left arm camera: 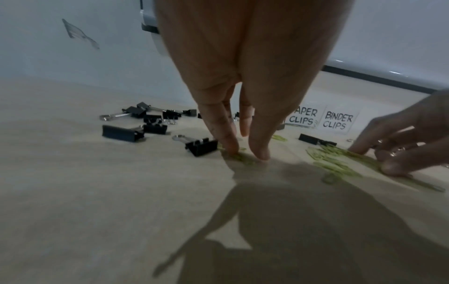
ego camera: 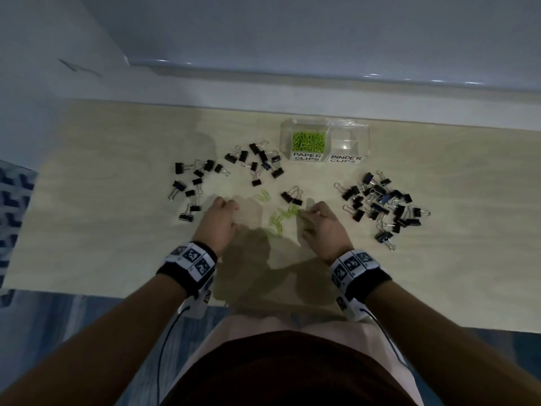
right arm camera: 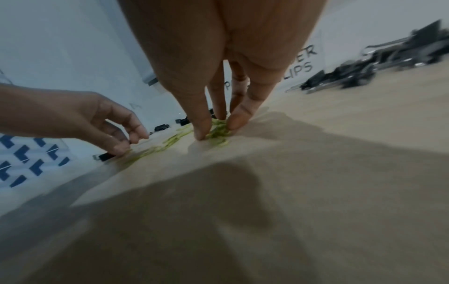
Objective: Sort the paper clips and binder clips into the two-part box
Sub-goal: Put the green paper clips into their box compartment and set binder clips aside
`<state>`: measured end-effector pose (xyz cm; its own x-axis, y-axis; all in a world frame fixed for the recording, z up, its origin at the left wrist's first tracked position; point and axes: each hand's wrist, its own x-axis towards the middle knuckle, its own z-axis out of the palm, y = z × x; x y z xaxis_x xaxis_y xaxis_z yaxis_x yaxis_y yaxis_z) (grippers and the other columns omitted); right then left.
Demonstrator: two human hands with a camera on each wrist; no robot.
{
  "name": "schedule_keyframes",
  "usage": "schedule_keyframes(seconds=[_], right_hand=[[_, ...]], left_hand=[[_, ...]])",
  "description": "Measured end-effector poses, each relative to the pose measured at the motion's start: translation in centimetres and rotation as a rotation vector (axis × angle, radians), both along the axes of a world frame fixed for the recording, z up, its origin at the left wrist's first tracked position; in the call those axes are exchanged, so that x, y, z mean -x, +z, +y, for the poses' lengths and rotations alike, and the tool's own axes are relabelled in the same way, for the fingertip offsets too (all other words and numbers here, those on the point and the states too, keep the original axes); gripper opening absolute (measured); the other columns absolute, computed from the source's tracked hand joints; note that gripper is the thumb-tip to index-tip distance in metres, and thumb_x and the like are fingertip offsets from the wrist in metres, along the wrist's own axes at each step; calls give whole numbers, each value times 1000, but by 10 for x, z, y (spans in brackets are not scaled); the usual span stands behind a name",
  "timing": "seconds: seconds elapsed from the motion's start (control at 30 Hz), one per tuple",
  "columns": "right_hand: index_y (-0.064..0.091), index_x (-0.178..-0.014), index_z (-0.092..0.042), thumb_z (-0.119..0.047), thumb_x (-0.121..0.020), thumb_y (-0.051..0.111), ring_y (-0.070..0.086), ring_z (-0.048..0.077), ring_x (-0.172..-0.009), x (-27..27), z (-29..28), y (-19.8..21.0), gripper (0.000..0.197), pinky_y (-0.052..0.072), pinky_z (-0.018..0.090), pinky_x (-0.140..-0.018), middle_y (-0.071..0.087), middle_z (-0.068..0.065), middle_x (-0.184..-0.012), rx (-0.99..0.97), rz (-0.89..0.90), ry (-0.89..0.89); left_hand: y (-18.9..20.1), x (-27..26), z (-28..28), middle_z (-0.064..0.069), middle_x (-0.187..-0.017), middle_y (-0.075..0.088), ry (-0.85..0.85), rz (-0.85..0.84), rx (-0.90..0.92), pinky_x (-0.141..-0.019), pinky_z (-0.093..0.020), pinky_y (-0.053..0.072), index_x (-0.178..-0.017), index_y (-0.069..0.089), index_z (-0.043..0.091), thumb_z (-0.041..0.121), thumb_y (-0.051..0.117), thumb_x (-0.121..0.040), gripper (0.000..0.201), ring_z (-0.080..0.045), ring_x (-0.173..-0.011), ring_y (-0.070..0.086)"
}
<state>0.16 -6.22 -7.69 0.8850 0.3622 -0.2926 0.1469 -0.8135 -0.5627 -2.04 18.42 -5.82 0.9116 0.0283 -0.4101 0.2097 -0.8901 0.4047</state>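
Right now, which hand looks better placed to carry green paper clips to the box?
Probably the right hand: its fingertips already bunch the green paper clips, and the box stands nearer its side.

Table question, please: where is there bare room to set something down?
Free: the near table strip before the hands, and the far-left corner beyond the left binder clips. Crowded: between the hands with paper clips, and right of the right hand.

Bare forearms, black wristbands with white square-coded marker tags, thin black cables, dark top, pale shorts
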Motion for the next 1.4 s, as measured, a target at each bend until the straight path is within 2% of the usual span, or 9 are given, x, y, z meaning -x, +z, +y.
schedule_keyframes(seconds=[0.13, 0.27, 0.37, 0.5, 0.67, 0.97, 1.17, 1.3, 1.4], right_hand=[[62, -118, -6, 1, -81, 58, 55, 34, -105, 1, 20, 5, 38, 48, 40, -92, 52, 15, -119, -67, -8, 84], [65, -112, -7, -4, -75, 67, 59, 34, -95, -3, 11, 8, 37, 53, 42, -83, 57, 14, -113, -112, -45, 92], [60, -118, -10, -19, -72, 76, 55, 29, -96, -3, -3, 14, 49, 52, 40, -84, 51, 10, -114, -3, -11, -9], [53, -123, -14, -34, -68, 80, 47, 25, -104, -4, 5, 16, 65, 47, 39, -90, 41, 5, -119, 74, 153, 11], [52, -128, -16, -20, -71, 77, 44, 27, -110, -12, 37, 15, 63, 46, 41, -95, 41, 8, -124, 103, 61, 74], [63, -116, -13, -3, -81, 60, 55, 34, -93, -21, 35, 22, 36, 47, 39, -78, 54, 16, -105, 63, -33, 182], [69, -91, -2, -11, -80, 52, 60, 37, -71, -15, 7, 14, 22, 53, 45, -60, 60, 19, -82, 17, -140, 135], [71, -77, -9, -5, -76, 61, 60, 30, -63, -21, -10, 10, 10, 54, 41, -59, 64, 11, -75, -26, -140, 39], [72, -72, -9, 0, -72, 67, 62, 23, -63, -30, -18, 21, 10, 56, 37, -65, 68, 9, -73, -134, -95, -124]], left_hand=[[-6, 2, -15, -12, -117, 45, 81, -41, 131, -95, -33, 45, -118, 53, 7, -2, 54, -84, 36, -26, -102, 57], [-5, -12, -31, -8, -125, 46, 8, -87, 338, -103, -31, 43, -127, 53, 9, 1, 56, -87, 41, -22, -113, 54], [0, -25, -29, -6, -135, 39, -138, -127, 208, -106, -39, 39, -136, 43, 12, 18, 68, -81, 60, -21, -122, 39], [0, -29, -26, -5, -140, 26, -301, 25, 35, -104, -41, 40, -142, 29, 13, 43, 81, -62, 99, -23, -126, 28], [-7, -20, -39, -8, -132, 31, -422, 17, 12, -101, -41, 42, -135, 41, 12, 31, 78, -69, 78, -24, -121, 32], [-4, -31, -56, -8, -115, 53, -320, -20, 99, -86, -32, 41, -117, 56, 8, 16, 71, -79, 41, -25, -104, 53], [3, -46, -71, -14, -113, 57, -486, -72, -39, -85, -39, 45, -113, 57, 4, 7, 50, -89, 26, -31, -102, 56], [8, -54, -79, -17, -109, 59, -559, -72, -111, -79, -43, 47, -108, 56, 1, 1, 46, -86, 23, -34, -95, 58], [6, -58, -80, -15, -103, 63, -487, -38, -45, -81, -42, 50, -103, 60, 3, 1, 48, -85, 22, -32, -93, 60]])
